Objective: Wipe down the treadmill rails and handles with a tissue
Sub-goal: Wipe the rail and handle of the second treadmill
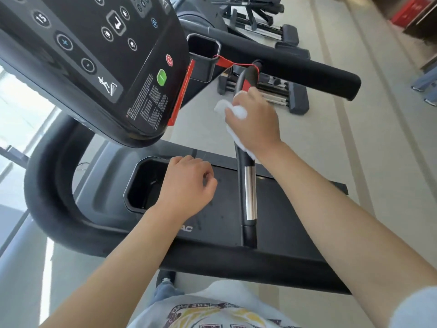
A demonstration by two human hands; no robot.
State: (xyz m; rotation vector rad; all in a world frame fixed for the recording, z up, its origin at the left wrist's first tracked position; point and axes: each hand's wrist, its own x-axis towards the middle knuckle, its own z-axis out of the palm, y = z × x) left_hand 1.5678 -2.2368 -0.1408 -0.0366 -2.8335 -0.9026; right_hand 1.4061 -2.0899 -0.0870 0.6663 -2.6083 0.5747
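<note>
My right hand grips a crumpled white tissue wrapped around the upper part of a black treadmill handle. The handle has a shiny metal sensor strip lower down and a red section near its top. My left hand hovers with loosely curled fingers and holds nothing, just right of a black cup holder. A long black side rail runs out to the upper right beyond the handle.
The black console with buttons, a green start and a red stop button, hangs at upper left. A red safety cord runs from it to the handle. A second cup holder sits behind. Other gym machines stand on the pale floor beyond.
</note>
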